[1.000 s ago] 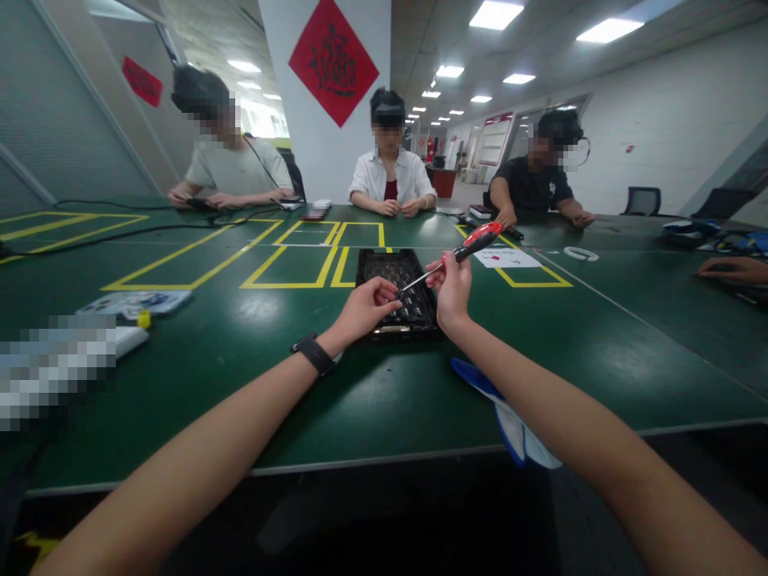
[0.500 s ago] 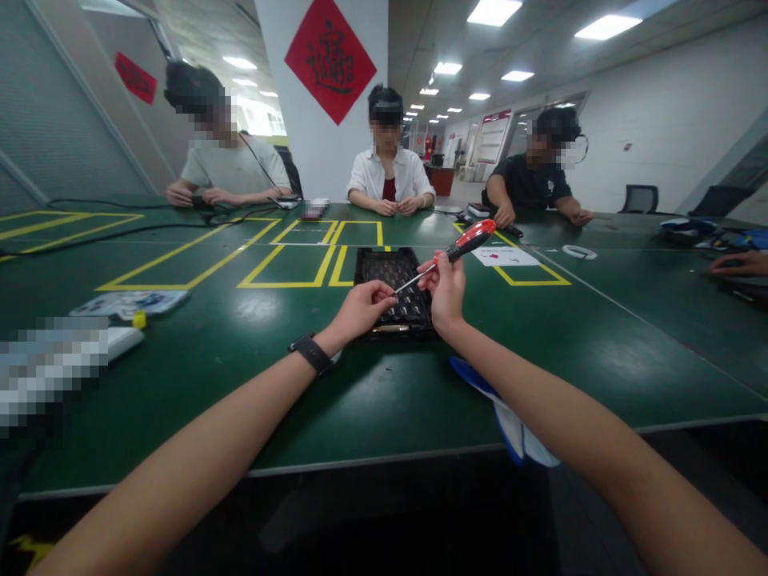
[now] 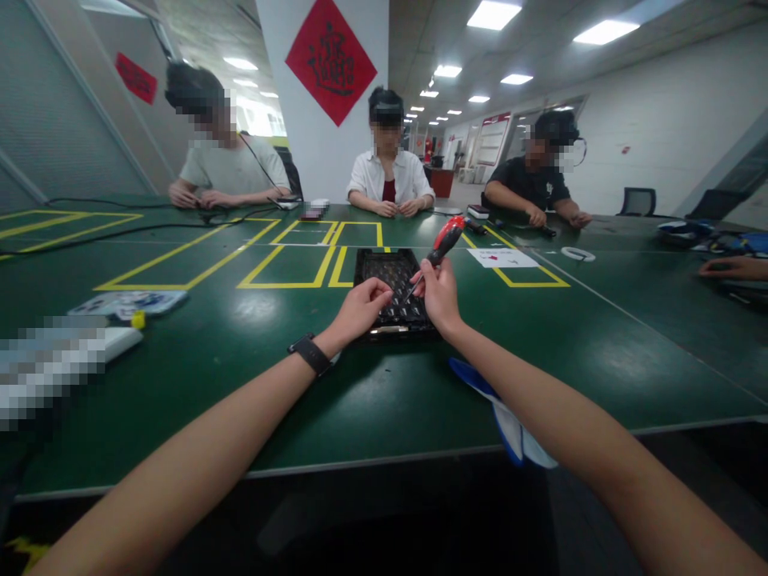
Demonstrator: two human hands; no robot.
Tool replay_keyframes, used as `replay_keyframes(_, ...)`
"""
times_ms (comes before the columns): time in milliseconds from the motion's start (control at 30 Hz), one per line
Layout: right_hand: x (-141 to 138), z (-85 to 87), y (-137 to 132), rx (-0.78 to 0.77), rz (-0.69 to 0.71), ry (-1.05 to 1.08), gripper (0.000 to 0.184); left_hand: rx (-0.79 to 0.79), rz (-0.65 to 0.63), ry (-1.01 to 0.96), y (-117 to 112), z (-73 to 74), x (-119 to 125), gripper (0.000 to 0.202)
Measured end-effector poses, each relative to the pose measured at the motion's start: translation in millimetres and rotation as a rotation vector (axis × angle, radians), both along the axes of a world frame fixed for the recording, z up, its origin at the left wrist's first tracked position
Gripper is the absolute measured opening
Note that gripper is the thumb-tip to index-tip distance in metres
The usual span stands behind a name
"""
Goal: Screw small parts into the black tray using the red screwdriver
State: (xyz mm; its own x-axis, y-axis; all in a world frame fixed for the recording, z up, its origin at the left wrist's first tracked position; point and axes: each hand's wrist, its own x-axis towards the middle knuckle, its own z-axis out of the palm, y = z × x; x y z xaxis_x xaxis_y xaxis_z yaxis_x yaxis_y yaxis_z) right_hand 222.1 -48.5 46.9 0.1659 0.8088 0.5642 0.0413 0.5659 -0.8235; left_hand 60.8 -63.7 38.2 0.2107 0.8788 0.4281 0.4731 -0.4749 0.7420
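Observation:
My right hand grips a screwdriver with a red and black handle, tilted with its tip down over a black tray of small parts on the green table. My left hand, a black watch on its wrist, hovers at the tray's near left edge with fingers pinched together; what they hold, if anything, is too small to make out. The two hands are close together above the tray's near half.
Three people sit along the far side of the table. Another person's hand rests at the right edge. A white sheet lies right of the tray, a blue and white cloth hangs off the near edge, and papers lie at left.
The screwdriver has swung from nearly level to a steeper tilt, its tip dropping toward the tray. My right hand moved slightly left and down. The left hand stayed almost still.

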Motion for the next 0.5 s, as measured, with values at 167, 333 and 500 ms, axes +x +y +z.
replay_keyframes(167, -0.1, -4.9, 2.0, -0.026, 0.087, -0.104, 0.029, 0.001, 0.002, -0.003, -2.3, 2.4, 1.6, 0.018)
replay_keyframes(333, 0.9, -6.5, 5.1, -0.052, 0.139, -0.102, 0.03, -0.007, 0.005, -0.007, -3.4, 3.4, 2.1, 0.019)
replay_keyframes(500, 1.2, -4.9, 8.1, -0.117, 0.113, 0.044, 0.029, -0.021, 0.008, -0.008, -1.9, 2.0, 0.9, 0.02)
